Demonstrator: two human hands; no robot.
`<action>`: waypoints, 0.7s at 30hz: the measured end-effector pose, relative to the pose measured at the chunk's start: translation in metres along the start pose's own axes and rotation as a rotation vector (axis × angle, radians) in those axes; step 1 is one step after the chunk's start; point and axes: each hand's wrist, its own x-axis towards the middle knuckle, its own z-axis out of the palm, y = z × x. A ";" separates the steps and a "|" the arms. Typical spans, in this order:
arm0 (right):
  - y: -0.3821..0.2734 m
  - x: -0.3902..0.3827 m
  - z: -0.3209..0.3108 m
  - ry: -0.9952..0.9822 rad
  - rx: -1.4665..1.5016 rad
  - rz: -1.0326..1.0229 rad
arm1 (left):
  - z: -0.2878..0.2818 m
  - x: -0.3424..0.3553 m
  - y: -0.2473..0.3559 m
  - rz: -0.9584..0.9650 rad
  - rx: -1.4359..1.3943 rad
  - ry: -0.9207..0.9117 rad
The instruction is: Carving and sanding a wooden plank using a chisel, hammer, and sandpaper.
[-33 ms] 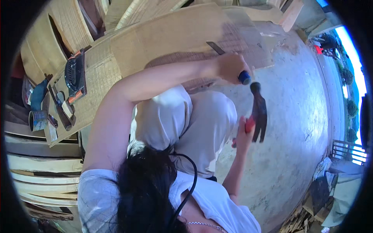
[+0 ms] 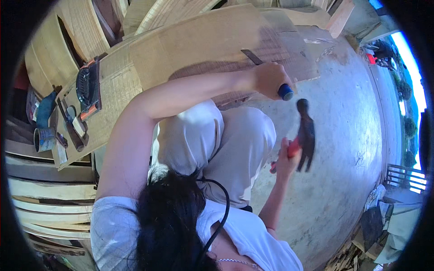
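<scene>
Near the middle top, my left hand (image 2: 272, 80) is closed round a chisel; its flat dark blade (image 2: 251, 56) points up and left over the cardboard (image 2: 194, 40). The chisel's blue butt end (image 2: 285, 92) sticks out of the fist toward the right. My right hand (image 2: 285, 160), lower down, grips the red handle of a claw hammer (image 2: 307, 135). The hammer's dark head stands apart from the chisel's butt, below and to its right, striking face up and claw down. What lies under the chisel's tip cannot be made out clearly.
A black tool with orange ends (image 2: 88, 88) lies on the cardboard's left part, beside small tools and a printed tin (image 2: 44, 140). Curved wooden boards (image 2: 54, 189) are stacked at left. My bent knees (image 2: 246, 131) rise between the arms. Wood scraps (image 2: 346, 255) lie lower right.
The hammer and my right hand have moved slightly right and down, away from the chisel's butt end. My left hand and the chisel have barely shifted.
</scene>
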 end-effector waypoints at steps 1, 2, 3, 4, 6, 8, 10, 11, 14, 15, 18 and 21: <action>-0.005 -0.004 -0.006 -0.004 0.143 0.138 | 0.002 0.002 -0.001 0.002 -0.009 -0.003; -0.006 -0.004 -0.009 0.000 0.143 0.144 | -0.002 0.005 -0.001 -0.007 0.033 0.002; -0.006 -0.002 -0.010 -0.015 0.152 0.168 | -0.004 0.007 0.001 -0.017 0.075 0.007; -0.007 0.001 -0.010 -0.030 0.161 0.192 | -0.005 0.008 0.002 -0.018 0.073 0.002; -0.043 0.005 0.009 -0.104 -0.083 0.392 | -0.023 -0.003 -0.002 -0.137 0.135 -0.035; -0.010 0.020 0.008 -0.021 -0.263 -0.129 | -0.017 0.010 -0.025 -0.046 0.047 0.144; 0.013 0.026 -0.015 -0.055 -0.289 -0.140 | -0.010 0.023 -0.038 -0.146 -0.216 0.503; 0.022 0.025 -0.009 -0.053 -0.221 -0.043 | -0.042 0.013 -0.030 -0.341 -0.329 0.699; 0.006 0.027 0.004 -0.075 -0.060 0.140 | -0.097 -0.007 -0.045 -0.383 -0.395 1.098; -0.002 0.031 0.008 -0.092 0.067 0.211 | -0.102 -0.010 -0.050 -0.354 -0.520 1.212; 0.006 0.047 0.013 -0.137 0.077 0.198 | -0.106 -0.026 -0.063 0.059 -1.134 1.136; 0.009 0.067 0.022 -0.156 -0.042 0.284 | -0.097 -0.027 -0.074 -0.234 -0.983 1.253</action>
